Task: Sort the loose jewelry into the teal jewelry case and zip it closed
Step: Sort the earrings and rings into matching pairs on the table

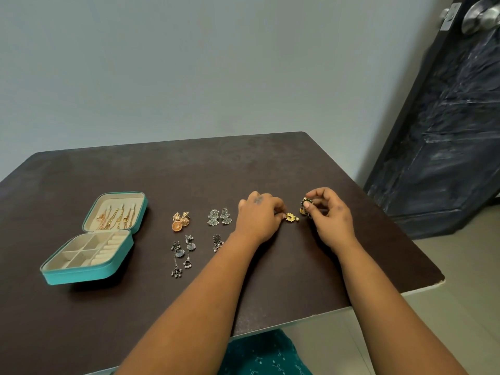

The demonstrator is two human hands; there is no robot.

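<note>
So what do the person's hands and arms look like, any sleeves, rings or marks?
Both forearms are bare, no sleeves in view. I see no rings, bracelets or watch. The left hand has a small dark mark on its back; the right hand looks unmarked. Teal patterned clothing shows below the table edge.

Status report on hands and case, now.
Left hand pinching small gold earring. Right hand holding green-and-gold earring. Teal jewelry case open, tray empty. Path clear.
</note>
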